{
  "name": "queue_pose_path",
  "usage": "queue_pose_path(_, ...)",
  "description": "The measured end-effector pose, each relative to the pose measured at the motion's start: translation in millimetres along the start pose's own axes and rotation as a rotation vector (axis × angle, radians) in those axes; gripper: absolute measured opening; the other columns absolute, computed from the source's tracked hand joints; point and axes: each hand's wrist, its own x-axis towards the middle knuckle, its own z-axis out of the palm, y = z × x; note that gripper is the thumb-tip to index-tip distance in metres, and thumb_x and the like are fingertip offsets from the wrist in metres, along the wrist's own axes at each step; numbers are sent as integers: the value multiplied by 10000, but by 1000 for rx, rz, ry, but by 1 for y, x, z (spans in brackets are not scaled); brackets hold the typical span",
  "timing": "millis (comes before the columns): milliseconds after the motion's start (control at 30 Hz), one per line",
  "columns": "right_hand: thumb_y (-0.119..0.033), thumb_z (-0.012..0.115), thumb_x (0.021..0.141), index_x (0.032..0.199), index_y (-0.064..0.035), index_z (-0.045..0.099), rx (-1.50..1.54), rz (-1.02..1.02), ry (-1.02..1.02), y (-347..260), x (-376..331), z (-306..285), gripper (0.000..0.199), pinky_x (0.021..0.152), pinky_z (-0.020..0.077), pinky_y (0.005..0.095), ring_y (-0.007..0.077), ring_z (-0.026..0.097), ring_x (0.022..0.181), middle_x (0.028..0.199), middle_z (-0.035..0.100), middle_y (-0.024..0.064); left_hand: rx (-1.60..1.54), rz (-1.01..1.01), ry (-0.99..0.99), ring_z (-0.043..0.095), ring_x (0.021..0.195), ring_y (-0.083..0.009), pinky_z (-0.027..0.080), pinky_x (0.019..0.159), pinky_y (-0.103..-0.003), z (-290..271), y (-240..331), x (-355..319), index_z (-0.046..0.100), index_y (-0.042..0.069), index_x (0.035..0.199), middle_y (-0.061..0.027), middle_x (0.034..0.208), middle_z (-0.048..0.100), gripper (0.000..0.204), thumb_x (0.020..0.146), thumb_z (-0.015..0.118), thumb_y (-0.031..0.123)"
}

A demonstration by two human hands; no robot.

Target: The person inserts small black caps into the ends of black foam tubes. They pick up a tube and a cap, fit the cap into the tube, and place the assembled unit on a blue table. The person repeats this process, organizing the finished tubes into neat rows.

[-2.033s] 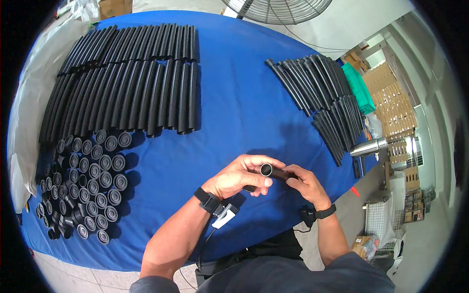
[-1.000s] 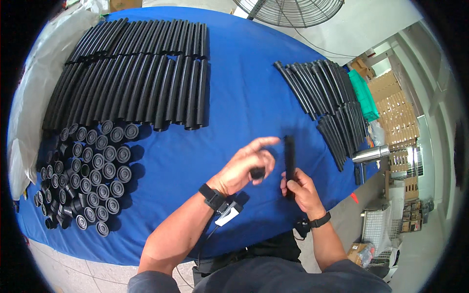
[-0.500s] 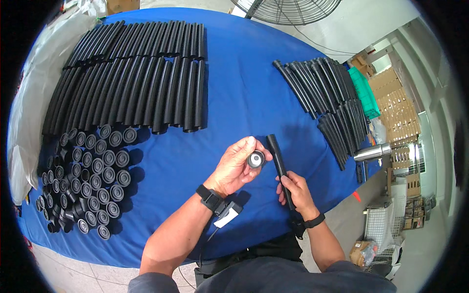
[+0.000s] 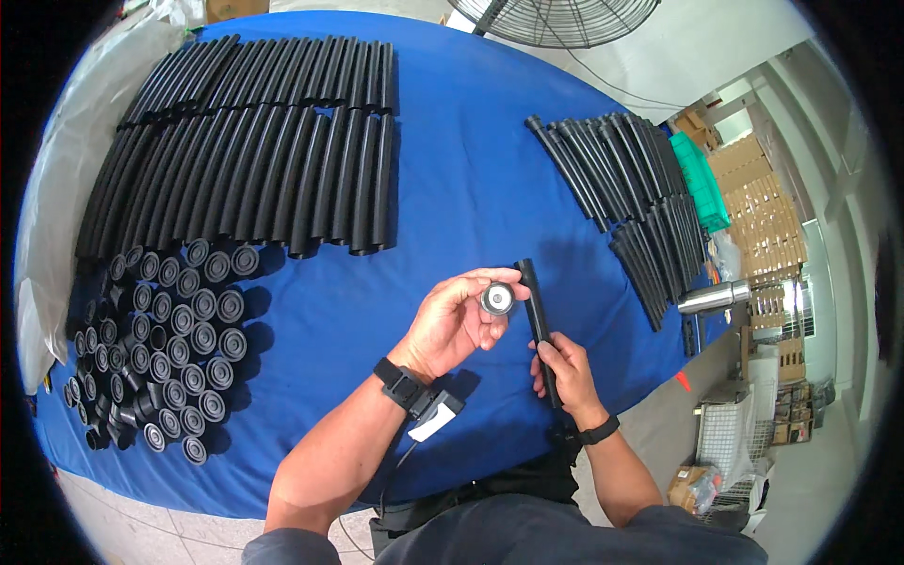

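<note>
Pinched in the fingers of my left hand is a round black cap with a pale disc in its face, which points up toward me. My right hand is wrapped round the lower part of a black tube. The tube's upper end stands close beside my left fingertips; whether they touch it I cannot tell. Many similar round black caps lie heaped at the left. Beyond them, black tubes are laid in two rows.
Slender black tubes with wider ends lie in two groups at the right on the blue tablecloth. Past them stand a green crate and a shiny metal cylinder. Clear plastic sheeting runs along the left edge. A fan stands behind.
My left hand has turned the cap slightly, so its pale face shows more squarely. My right hand keeps its hold on the tube, nearly in the same place.
</note>
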Motion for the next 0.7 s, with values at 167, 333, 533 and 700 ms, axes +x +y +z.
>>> queue_pose_path(167,-304,601,1042,1054,-17,625,-7,4,11,-1,-1,1,288,467,474,248,110,595,540,746,637,46,8,-9,18,619,622,-198,528,500,-272,2,2,0,619,24,1273,-250,1137,706,316,1044,522,218)
queue_pose_path(333,-295,599,1039,1040,-16,631,-7,0,23,-3,-1,4,281,467,474,248,111,596,541,746,637,46,14,19,-14,634,622,-189,539,502,-269,1,1,0,628,56,1229,-277,1104,707,296,1083,507,283)
queue_pose_path(533,-288,595,1037,1032,-17,635,-9,-9,25,-2,-1,3,274,474,476,247,108,598,547,747,637,45,53,15,2,686,690,-204,579,552,-267,3,0,-2,645,62,1228,-280,1103,708,324,1091,498,316)
queue_pose_path(700,-274,591,1040,1032,-17,633,-5,-9,28,-2,-1,4,261,472,473,250,109,598,548,746,636,46,66,11,-14,718,764,-218,617,612,-298,0,0,-1,611,33,1311,-243,1142,710,380,1085,508,320)
